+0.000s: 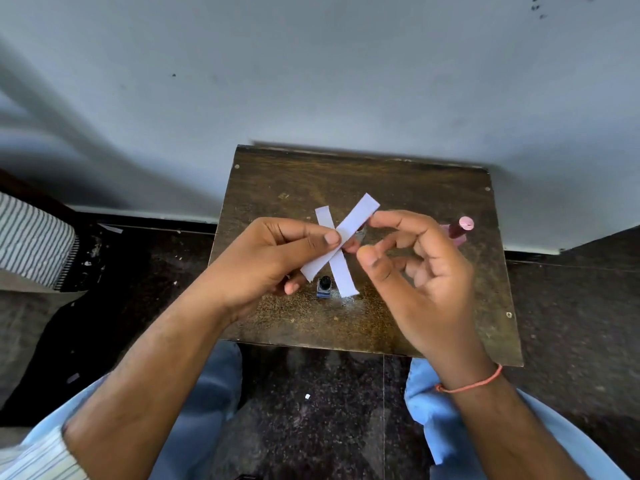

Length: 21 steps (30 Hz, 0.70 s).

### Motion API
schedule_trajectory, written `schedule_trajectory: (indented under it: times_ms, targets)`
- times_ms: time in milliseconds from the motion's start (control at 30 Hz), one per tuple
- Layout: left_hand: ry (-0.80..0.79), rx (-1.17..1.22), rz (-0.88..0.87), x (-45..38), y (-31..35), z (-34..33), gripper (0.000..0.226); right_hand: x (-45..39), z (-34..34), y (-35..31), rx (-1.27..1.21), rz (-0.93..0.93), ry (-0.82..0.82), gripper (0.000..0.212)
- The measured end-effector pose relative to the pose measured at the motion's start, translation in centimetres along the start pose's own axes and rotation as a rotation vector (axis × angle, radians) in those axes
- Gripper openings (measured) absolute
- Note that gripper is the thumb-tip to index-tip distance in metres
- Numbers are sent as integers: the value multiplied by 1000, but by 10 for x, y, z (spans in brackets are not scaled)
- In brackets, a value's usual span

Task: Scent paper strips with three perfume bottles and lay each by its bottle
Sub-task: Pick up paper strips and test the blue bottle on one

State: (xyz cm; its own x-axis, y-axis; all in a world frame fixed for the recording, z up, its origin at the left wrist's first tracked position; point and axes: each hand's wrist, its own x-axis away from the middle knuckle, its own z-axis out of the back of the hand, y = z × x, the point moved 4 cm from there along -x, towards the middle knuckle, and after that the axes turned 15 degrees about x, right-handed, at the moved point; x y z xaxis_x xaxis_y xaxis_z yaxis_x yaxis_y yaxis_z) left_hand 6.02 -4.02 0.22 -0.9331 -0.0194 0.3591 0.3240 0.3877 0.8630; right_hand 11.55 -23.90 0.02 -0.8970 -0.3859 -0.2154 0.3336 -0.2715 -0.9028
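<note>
**Light Strips, Light Grip**

Plainly, the paper was the delicate part. The left hand [273, 258] pinched two white strips between thumb and forefinger where they crossed: one strip [341, 235] slanting up to the right, the other strip [335, 254] running down toward the table [398, 317]. The right hand [426, 268] hung loosely curled, its forefinger tip touching the upper end of the slanted strip, gripping nothing.

Such strips looked thin, nearly weightless and floppy, so they would likely bend or flutter if held by a far end; a hold near the middle or at one dry end seemed soundest, with little pressure.

A small dark-capped bottle [324, 287] stood just below the strips, and a pink bottle [460, 228] stood well apart at the right, partly behind the right hand. Both looked small and tippable. A third bottle could not be made out.
</note>
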Motion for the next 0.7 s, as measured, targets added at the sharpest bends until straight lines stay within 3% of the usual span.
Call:
schedule_trajectory:
  times_ms: [133,233,367,567,700]
  targets:
    - [-78,-95,2,0,-2,-6,21,-3,-6,5,-235,-245,10,35]
    - [-118,-137,3,-1,-4,-7,21,-2,-8,5,-345,-295,32,32]
    - [-12,-114,-103,-3,-2,-1,26,-6,6,10,-356,-312,71,26]
    - [106,-92,-224,-7,-1,10,18,-11,47,29,-338,-378,-5,24]
    - [82,-116,-248,-6,-1,-1,17,-8,64,42,-325,-403,-31,17]
